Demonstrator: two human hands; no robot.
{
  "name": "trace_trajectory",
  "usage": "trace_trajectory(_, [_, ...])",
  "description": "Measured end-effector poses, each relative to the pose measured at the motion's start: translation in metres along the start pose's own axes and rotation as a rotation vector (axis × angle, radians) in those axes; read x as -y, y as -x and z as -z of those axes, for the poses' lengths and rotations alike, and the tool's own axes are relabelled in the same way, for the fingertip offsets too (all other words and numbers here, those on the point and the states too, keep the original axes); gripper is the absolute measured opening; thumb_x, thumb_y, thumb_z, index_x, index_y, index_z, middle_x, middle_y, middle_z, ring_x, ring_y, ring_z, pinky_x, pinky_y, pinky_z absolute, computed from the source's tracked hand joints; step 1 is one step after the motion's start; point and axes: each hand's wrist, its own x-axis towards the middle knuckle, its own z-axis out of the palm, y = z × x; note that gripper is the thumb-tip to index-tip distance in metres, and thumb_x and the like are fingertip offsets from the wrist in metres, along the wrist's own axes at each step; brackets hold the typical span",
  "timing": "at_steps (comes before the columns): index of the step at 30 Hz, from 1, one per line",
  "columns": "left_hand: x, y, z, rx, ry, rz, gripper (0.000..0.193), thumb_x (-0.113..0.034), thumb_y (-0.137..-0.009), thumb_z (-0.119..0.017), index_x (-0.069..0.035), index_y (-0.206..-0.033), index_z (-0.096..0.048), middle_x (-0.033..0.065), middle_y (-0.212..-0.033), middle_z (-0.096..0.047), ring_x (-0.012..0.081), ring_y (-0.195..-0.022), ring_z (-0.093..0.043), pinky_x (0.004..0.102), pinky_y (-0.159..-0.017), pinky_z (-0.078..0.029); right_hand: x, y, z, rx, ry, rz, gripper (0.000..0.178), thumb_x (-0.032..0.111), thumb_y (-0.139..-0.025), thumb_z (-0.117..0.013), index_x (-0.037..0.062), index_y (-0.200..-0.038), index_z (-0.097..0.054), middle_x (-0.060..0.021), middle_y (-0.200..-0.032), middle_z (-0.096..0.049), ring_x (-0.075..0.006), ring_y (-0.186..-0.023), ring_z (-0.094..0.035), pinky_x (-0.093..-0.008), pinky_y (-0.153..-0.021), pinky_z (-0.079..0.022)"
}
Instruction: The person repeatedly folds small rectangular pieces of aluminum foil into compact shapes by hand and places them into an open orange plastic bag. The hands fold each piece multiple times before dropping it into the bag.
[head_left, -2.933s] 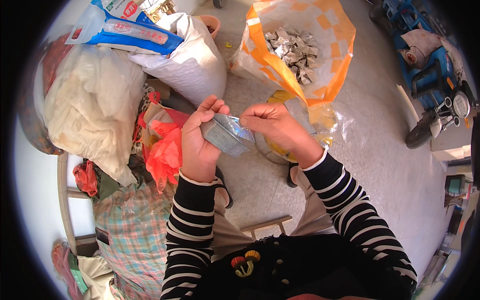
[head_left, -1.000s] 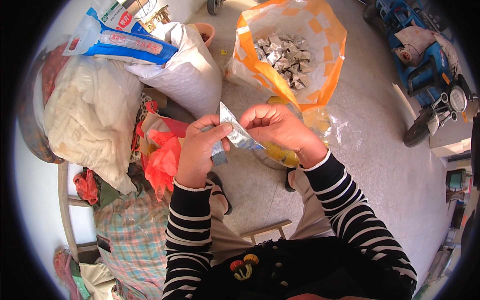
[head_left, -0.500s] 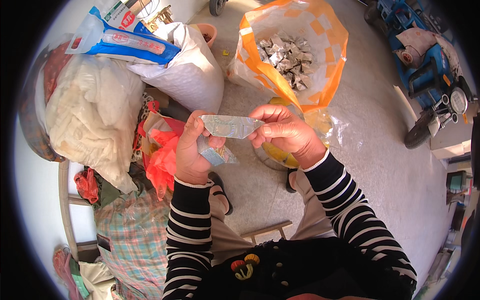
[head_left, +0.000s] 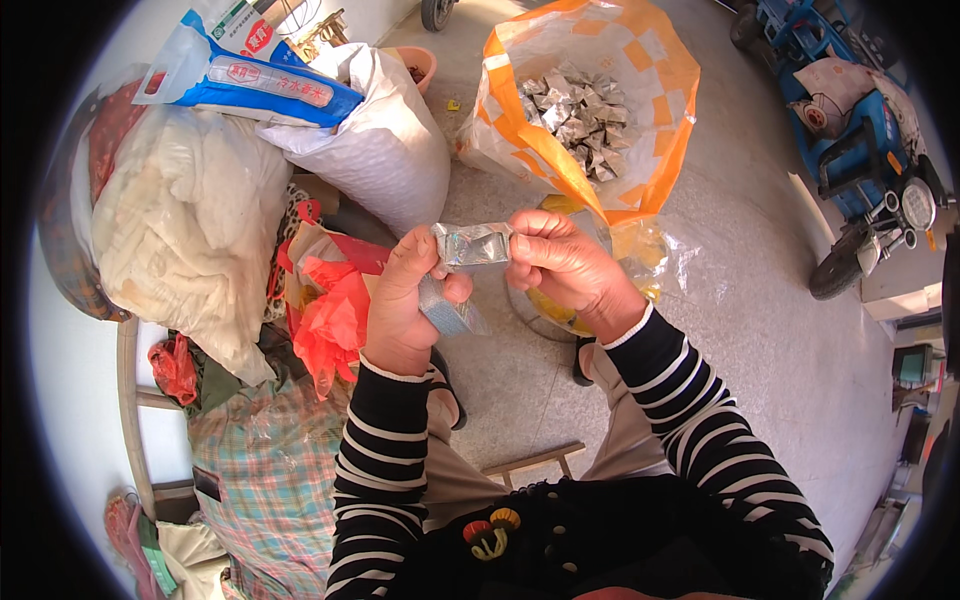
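Note:
A small boat-shaped piece of folded silver foil paper (head_left: 474, 247) stretches between my two hands, one end in each. My left hand (head_left: 402, 290) pinches its left end between thumb and fingers. The lower fingers of that hand also hold a small stack of silver foil sheets (head_left: 446, 308), partly hidden by the palm. On the other side my right hand (head_left: 562, 258) pinches the right end with thumb and forefinger. Just beyond my hands, a large white bag with orange trim (head_left: 650, 175) stands wide at the top, with several folded silver paper pieces (head_left: 580, 115) heaped inside.
To the left are a full white sack (head_left: 400, 150) with a blue rice bag (head_left: 270, 90) on it, a cream cloth bundle (head_left: 190, 220), red plastic bags (head_left: 330, 320) and a plaid cloth (head_left: 270, 450). A blue three-wheeler (head_left: 860, 150) stands at the far right.
The foil paper was a flat strip with pointed ends; now its ends are pressed inward and it looks shorter and raised. My hands have come closer together.

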Motion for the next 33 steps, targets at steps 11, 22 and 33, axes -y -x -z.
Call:
trace_trajectory(11, [-0.003, 0.003, 0.002, -0.011, -0.104, -0.056, 0.021, -0.028, -0.093, -0.059, -0.008, -0.088, -0.056, 0.0052, -0.08, -0.058, 0.0164, -0.06, -0.052, 0.029, -0.056, -0.042, 0.002, 0.001, 0.005, -0.079, 0.026, 0.076, 0.013, 0.018, -0.088, -0.068, 0.0069, -0.092, -0.063, -0.0015, -0.086, -0.063, -0.0108, -0.072, -0.058, -0.0258, -0.064, -0.045])
trace_trajectory(22, [-0.008, -0.005, -0.016, -0.208, -0.27, -0.117, 0.036, -0.031, -0.089, -0.065, 0.001, -0.107, -0.061, 0.0062, -0.094, -0.064, 0.0108, -0.064, -0.055, 0.0221, -0.056, -0.045, 0.022, 0.001, -0.008, -0.013, 0.997, 0.626, 0.013, 0.003, -0.075, -0.076, 0.0055, -0.077, -0.063, -0.0044, -0.088, -0.062, -0.0161, -0.078, -0.06, -0.0284, -0.068, -0.048])
trace_trajectory(33, [-0.008, -0.007, -0.01, -0.428, -0.535, -0.157, 0.025, -0.022, -0.087, -0.068, 0.0, -0.099, -0.065, 0.0044, -0.087, -0.066, 0.0093, -0.062, -0.055, 0.0218, -0.056, -0.044, 0.011, -0.001, -0.019, -0.097, 1.636, 0.909, 0.013, 0.01, -0.068, -0.073, 0.0126, -0.076, -0.064, 0.0002, -0.089, -0.062, -0.0218, -0.079, -0.062, -0.0326, -0.065, -0.048])
